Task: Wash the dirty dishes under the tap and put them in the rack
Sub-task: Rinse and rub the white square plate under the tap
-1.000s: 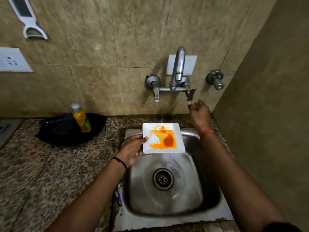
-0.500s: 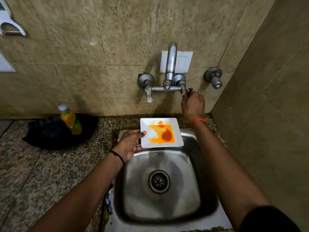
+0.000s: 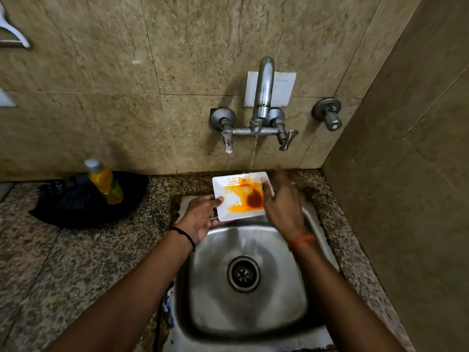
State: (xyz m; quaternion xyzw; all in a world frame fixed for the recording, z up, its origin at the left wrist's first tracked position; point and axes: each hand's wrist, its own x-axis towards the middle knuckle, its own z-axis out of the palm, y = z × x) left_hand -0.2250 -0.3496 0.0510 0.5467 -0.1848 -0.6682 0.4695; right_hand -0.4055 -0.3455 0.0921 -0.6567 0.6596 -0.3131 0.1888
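You have the small white square plate [image 3: 232,196], smeared with orange and brown sauce, held over the back edge of the steel sink [image 3: 247,308], right under the thin stream from the chrome wall tap [image 3: 264,97]. It looks light, stiff and breakable, and wet sauce will probably make it slippery, so keep to the rim. Your left hand [image 3: 200,217] pinches the near-left corner, fingers closed on it. Your right hand [image 3: 281,201], half a second ago up on the tap lever, has dropped to the plate's right edge, fingers spread and blurred.
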